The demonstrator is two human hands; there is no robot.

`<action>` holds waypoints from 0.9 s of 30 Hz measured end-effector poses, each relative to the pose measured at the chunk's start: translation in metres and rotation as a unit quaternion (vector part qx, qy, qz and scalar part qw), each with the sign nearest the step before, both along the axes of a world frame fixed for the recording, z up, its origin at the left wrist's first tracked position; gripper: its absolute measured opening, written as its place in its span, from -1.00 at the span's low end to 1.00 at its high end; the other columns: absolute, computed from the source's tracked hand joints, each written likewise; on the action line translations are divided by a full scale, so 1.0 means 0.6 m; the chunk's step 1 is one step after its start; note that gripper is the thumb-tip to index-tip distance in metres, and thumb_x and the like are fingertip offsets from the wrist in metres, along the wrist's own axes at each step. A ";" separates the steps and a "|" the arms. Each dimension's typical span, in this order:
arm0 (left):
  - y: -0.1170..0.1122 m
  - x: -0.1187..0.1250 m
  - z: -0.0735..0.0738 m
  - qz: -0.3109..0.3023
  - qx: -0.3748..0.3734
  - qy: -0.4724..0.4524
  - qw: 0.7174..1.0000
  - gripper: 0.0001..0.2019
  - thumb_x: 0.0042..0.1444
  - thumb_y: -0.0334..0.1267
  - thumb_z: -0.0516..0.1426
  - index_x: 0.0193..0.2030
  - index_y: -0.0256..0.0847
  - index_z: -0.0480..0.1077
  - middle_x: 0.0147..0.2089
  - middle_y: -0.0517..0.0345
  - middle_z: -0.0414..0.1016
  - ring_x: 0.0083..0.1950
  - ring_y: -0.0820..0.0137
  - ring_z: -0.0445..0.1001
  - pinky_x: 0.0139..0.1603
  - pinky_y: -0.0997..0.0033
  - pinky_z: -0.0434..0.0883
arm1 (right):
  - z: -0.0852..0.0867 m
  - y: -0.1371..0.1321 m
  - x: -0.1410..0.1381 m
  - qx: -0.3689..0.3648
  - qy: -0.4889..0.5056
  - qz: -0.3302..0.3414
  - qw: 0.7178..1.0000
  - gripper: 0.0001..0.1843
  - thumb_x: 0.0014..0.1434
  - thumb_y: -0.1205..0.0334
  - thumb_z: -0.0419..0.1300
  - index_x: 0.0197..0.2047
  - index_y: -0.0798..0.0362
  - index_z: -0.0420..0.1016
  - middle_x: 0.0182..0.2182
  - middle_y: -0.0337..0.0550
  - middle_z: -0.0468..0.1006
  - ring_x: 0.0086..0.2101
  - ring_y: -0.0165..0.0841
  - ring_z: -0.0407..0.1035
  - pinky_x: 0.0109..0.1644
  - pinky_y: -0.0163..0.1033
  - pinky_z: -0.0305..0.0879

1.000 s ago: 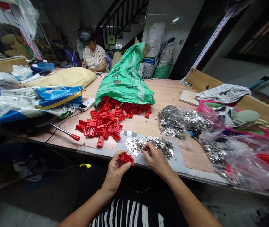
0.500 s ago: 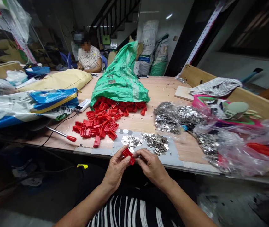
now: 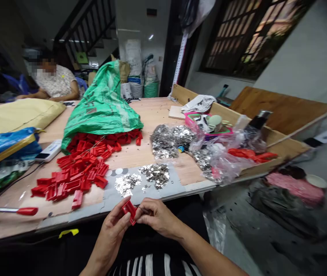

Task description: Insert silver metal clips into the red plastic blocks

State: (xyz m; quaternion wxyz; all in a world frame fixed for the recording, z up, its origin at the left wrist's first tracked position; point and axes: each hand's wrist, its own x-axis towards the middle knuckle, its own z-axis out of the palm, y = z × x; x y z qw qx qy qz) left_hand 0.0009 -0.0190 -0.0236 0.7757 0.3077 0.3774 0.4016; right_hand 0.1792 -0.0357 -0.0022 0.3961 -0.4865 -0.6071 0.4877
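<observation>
My left hand is shut on a small red plastic part held just off the table's front edge. My right hand meets it from the side, its fingertips pinching a small thin dark piece, too small to identify, against the red part. Ahead of my hands, two heaps of small silver metal pieces lie on a grey mat. A larger pile of red plastic parts spills from the mouth of a green woven sack to the left.
A red-handled screwdriver lies at the left. Plastic bags of silver pieces and red parts sit to the right, beyond them a pink basket. A seated co-worker is across the table, beside a yellow sack.
My view has swung right, shifting the table leftward in the picture. My hands came together around the red part and are now closer to my body, below the mat.
</observation>
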 end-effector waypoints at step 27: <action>0.066 -0.011 -0.022 0.045 0.355 0.274 0.893 -0.67 -0.02 -0.29 0.27 -0.08 -0.14 0.39 -0.11 0.09 0.54 -0.15 0.33 0.52 -0.04 0.34 0.43 | -0.011 0.031 0.015 0.104 -0.226 -0.042 0.968 -0.71 0.28 0.30 0.00 0.01 -0.01 0.43 -0.21 -0.09 0.46 -0.17 -0.29 0.37 -0.03 -0.16 0.29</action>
